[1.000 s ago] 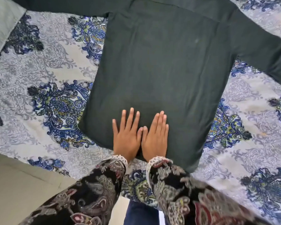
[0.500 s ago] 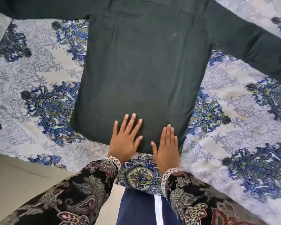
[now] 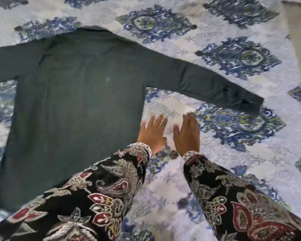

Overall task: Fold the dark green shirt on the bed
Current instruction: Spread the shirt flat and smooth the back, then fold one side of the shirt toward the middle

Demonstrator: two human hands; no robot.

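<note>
The dark green shirt (image 3: 76, 105) lies flat and spread out on the bed, collar at the far end, hem toward me. Its right sleeve (image 3: 207, 79) stretches out to the right; the left sleeve runs off the left edge. My left hand (image 3: 152, 133) hovers with fingers apart just past the shirt's right side edge, over the bedspread. My right hand (image 3: 188, 134) is beside it, also flat and spread, holding nothing. My patterned left forearm covers the shirt's near right corner. The picture is blurred by motion.
A white bedspread (image 3: 241, 145) with blue floral medallions covers the bed all around the shirt. A pale fabric edge (image 3: 299, 40) shows at the upper right corner.
Both hands have left the shirt's hem and shifted right, off the cloth onto the bedspread. The view swung right, so the whole right sleeve now shows.
</note>
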